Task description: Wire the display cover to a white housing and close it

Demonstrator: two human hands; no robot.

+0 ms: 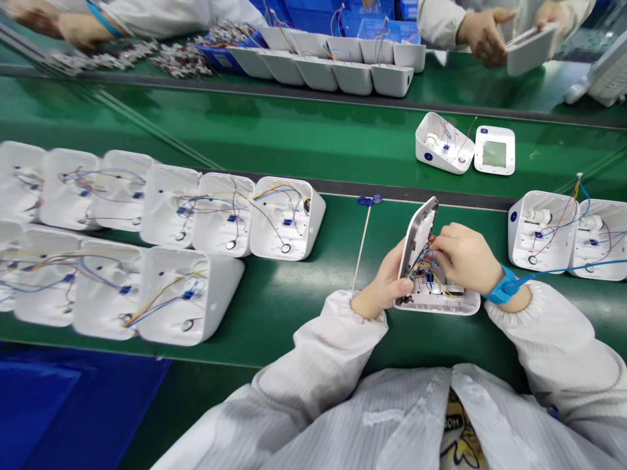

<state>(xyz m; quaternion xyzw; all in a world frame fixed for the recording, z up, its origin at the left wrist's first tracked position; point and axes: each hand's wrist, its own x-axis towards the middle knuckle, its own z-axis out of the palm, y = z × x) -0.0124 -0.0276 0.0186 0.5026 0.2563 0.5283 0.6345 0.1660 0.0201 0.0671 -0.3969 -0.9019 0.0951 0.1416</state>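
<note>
My left hand (390, 277) grips a front panel (417, 238) with a grey edge, its thumb on the inner side. The panel is tilted up over the left part of an open white housing (463, 301) on the green bench. Coloured wires (431, 264) run between panel and housing. My right hand (463, 256), with a blue wrist strap (504, 287), is above the housing. Its fingers are pinched together at the wires behind the panel; the fingertips are partly hidden, and they seem to hold the wires.
White housings with wires (281, 219) stand in two rows at left, and more housings (541, 228) at right. Small blue round parts (368, 200) lie ahead. On the belt are another housing (443, 145) and a screen panel (494, 151). Across it, a co-worker's hands (484, 39) hold a white part.
</note>
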